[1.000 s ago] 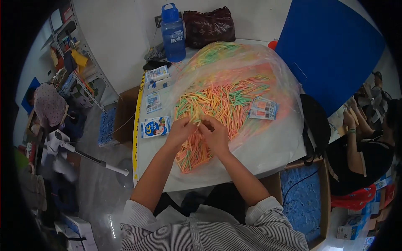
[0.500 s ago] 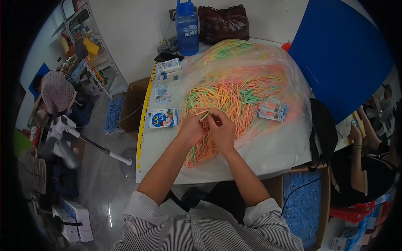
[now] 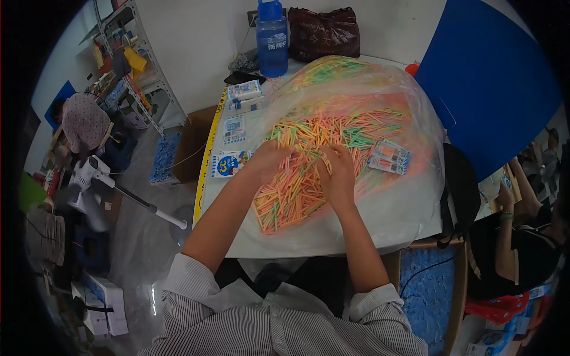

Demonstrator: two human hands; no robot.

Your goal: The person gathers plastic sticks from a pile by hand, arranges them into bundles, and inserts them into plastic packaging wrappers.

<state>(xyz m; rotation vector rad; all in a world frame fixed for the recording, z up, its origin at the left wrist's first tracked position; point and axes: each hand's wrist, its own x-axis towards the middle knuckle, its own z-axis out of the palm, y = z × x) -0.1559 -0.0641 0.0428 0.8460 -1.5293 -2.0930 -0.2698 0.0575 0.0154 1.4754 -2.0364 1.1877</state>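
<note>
A heap of short, thin pastel sticks (image 3: 291, 202) in pink, orange, yellow and green lies on a clear plastic bag (image 3: 380, 219) spread over the table. My left hand (image 3: 274, 163) reaches into the heap's left side. Its fingers are smeared by motion and partly lost among the sticks. On the right of the heap, my right hand (image 3: 338, 178) rests with thumb and fingers curved and apart, the fingertips touching sticks. A small printed packet (image 3: 389, 157) lies on the heap beyond my right hand. A blue-and-white packet (image 3: 228, 164) sits left of my left hand.
More packets (image 3: 244, 95) line the table's left side. A blue water bottle (image 3: 272, 41) and a dark bag (image 3: 323, 34) stand at the back. A blue panel (image 3: 487, 83) rises at right. Below is a box of blue packets (image 3: 427, 296). Another person's arm (image 3: 506, 237) shows at right.
My hands were close together, fingers pinching a few sticks above the heap. They have moved apart and down onto the heap, uncovering sticks between them.
</note>
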